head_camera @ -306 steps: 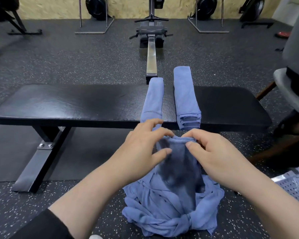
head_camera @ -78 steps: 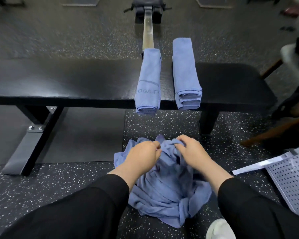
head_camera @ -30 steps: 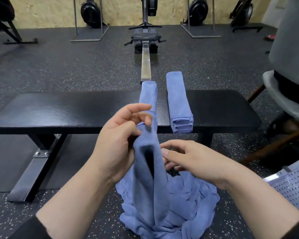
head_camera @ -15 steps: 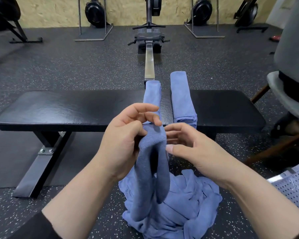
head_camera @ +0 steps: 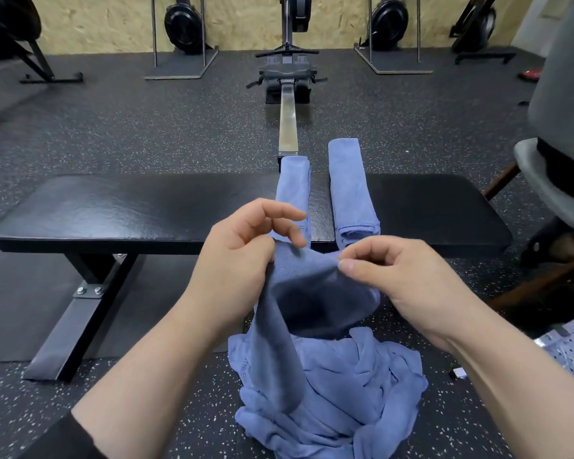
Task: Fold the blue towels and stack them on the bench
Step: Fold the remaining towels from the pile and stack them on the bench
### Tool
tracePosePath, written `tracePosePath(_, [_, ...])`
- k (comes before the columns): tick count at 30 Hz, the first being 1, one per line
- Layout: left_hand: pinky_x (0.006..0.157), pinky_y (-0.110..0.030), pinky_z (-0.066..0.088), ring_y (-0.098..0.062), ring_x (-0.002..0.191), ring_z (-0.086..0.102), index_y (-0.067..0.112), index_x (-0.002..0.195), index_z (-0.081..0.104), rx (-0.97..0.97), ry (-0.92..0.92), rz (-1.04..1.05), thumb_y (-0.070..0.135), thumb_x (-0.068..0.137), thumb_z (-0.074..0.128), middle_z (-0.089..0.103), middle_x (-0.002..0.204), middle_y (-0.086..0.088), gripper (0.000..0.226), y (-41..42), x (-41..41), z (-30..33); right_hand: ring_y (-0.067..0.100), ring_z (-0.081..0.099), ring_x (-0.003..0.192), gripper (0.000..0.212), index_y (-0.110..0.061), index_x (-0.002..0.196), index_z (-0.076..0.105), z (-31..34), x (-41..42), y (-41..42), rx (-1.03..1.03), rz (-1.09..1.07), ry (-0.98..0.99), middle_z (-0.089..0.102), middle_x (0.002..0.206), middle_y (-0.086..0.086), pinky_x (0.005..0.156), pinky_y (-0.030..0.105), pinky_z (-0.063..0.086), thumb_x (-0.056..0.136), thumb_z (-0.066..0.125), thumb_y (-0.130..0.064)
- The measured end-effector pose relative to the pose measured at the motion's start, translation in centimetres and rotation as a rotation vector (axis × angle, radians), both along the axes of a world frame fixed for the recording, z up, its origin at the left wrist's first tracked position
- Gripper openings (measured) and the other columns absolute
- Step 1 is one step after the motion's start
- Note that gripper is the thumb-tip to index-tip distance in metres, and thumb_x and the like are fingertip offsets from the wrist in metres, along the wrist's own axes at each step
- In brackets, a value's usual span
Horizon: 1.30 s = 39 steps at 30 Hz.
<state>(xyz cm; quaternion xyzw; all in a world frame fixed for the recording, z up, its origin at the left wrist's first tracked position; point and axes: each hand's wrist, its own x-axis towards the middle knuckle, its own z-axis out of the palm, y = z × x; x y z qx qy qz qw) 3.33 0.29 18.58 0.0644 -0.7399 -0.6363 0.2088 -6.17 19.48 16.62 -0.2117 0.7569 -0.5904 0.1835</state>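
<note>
2 folded towels lay across the bench [head_camera: 113, 210]: a left folded towel [head_camera: 292, 190] and a right folded towel [head_camera: 352, 190], side by side w/ a narrow gap, both overhanging the near edge. The right one showed several layers at its near end, poss. more than 1 towel, can't tell. The left hand [head_camera: 232, 260] pinched 1 end of the raised towel [head_camera: 305, 286] btw thumb and fingers; the right hand [head_camera: 398, 276] pinched the opposite end, so the top edge ran taut btw them and the rest hung down. Below, a pile of unfolded towels [head_camera: 345, 392] sat crumpled on the floor in front of the bench. Judged: early-to-mid task; this towel not yet folded, the pile left to do, and no clear single stack so far.
</note>
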Motion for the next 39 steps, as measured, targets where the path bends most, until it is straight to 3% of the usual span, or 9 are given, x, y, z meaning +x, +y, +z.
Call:
tracePosePath(5, [0.068, -0.041, 0.045, -0.038, 0.079, 0.060, 0.036, 0.108, 0.069, -0.192, -0.148, 0.028, -0.002, 0.090, 0.049, 0.071, 0.095, 0.010, 0.047, -0.1, -0.3, -0.7, 0.004, 0.061, 0.079, 0.016, -0.024, 0.100, 0.079, -0.2, -1.1, 0.5, -0.161, -0.191, 0.020, 0.071, 0.084, -0.008, 0.081, 0.031, 0.049, 0.088, 0.077, -0.013])
tracePosePath(8, [0.076, -0.039, 0.053, -0.028, 0.076, 0.065, 0.037, 0.119, 0.069, -0.280, -0.284, 0.019, 0.023, 0.091, 0.071, 0.070, 0.092, 0.017, 0.031, -0.1, -0.5, -1.4, -0.004, 0.059, 0.074, 0.015, -0.026, 0.102, 0.079, -0.1, -1.4, 0.9, -0.113, -0.210, 0.064, 0.070, 0.077, -0.018, 0.080, 0.021, 0.050, 0.092, 0.073, -0.016])
tracePosePath(11, [0.062, -0.015, 0.041, -0.003, 0.060, 0.056, 0.031, 0.092, 0.075, -0.410, -0.403, -0.056, 0.039, 0.091, 0.070, 0.068, 0.071, 0.018, 0.010, 0.0, -0.4, -1.4, -0.007, 0.053, 0.063, 0.018, -0.025, 0.087, 0.077, 0.1, -1.2, 1.0, 0.099, -0.205, 0.245, 0.066, 0.068, -0.025, 0.058, 0.010, 0.037, 0.097, 0.065, -0.017])
tracePosePath(14, [0.046, -0.015, 0.029, -0.004, 0.048, 0.037, 0.021, 0.075, 0.067, -0.433, -0.473, -0.131, 0.039, 0.094, 0.066, 0.049, 0.053, 0.013, 0.026, 0.1, -0.3, -1.4, -0.006, 0.053, 0.066, 0.019, -0.026, 0.088, 0.073, 0.4, -1.1, 1.0, 0.138, -0.246, 0.293, 0.069, 0.076, -0.022, 0.059, 0.009, 0.038, 0.100, 0.061, -0.018])
tracePosePath(22, [0.067, -0.033, 0.036, -0.009, 0.068, 0.046, 0.015, 0.084, 0.068, -0.301, -0.321, -0.055, 0.038, 0.097, 0.063, 0.063, 0.080, -0.017, 0.027, 0.2, -0.5, -1.6, 0.004, 0.060, 0.075, 0.016, -0.028, 0.106, 0.076, 1.1, -0.5, 1.0, 0.059, -0.040, 0.055, 0.070, 0.092, 0.014, 0.074, 0.020, 0.045, 0.091, 0.075, -0.023])
tracePosePath(27, [0.072, -0.033, 0.044, -0.007, 0.071, 0.053, 0.018, 0.084, 0.071, -0.233, -0.250, -0.031, 0.036, 0.095, 0.065, 0.069, 0.083, -0.013, 0.023, 0.8, -0.4, -1.3, 0.003, 0.060, 0.073, 0.019, -0.034, 0.105, 0.078, 0.5, -0.4, 1.0, 0.249, 0.064, 0.017, 0.076, 0.086, -0.009, 0.073, 0.026, 0.046, 0.087, 0.079, -0.032])
tracePosePath(32, [0.070, -0.028, 0.043, -0.005, 0.070, 0.053, 0.024, 0.082, 0.072, -0.245, -0.264, -0.041, 0.036, 0.093, 0.067, 0.070, 0.082, -0.009, 0.017, 0.8, -0.3, -1.3, 0.005, 0.051, 0.065, 0.020, -0.025, 0.081, 0.076, 0.9, -0.1, 1.1, 0.410, 0.156, 0.097, 0.072, 0.074, -0.004, 0.066, 0.030, 0.041, 0.096, 0.064, -0.033])
tracePosePath(36, [0.067, -0.031, 0.037, -0.008, 0.067, 0.046, 0.022, 0.078, 0.070, -0.240, -0.296, -0.056, 0.039, 0.090, 0.069, 0.064, 0.071, -0.011, 0.020, 0.3, -0.3, -1.7, 0.010, 0.038, 0.064, 0.032, -0.010, 0.085, 0.066, 0.3, -0.6, 0.9, 0.298, -0.078, 0.155, 0.049, 0.069, -0.002, 0.063, 0.033, 0.032, 0.102, 0.054, -0.034])
tracePosePath(39, [0.061, -0.029, 0.031, -0.009, 0.062, 0.039, 0.025, 0.076, 0.068, -0.257, -0.327, -0.095, 0.037, 0.091, 0.070, 0.052, 0.063, 0.006, 0.020, 0.3, -0.1, -2.0, 0.012, 0.051, 0.072, 0.024, -0.015, 0.088, 0.071, 0.3, -0.4, 0.3, 0.031, -0.141, -0.064, 0.062, 0.074, 0.000, 0.071, 0.034, 0.040, 0.103, 0.059, -0.029])
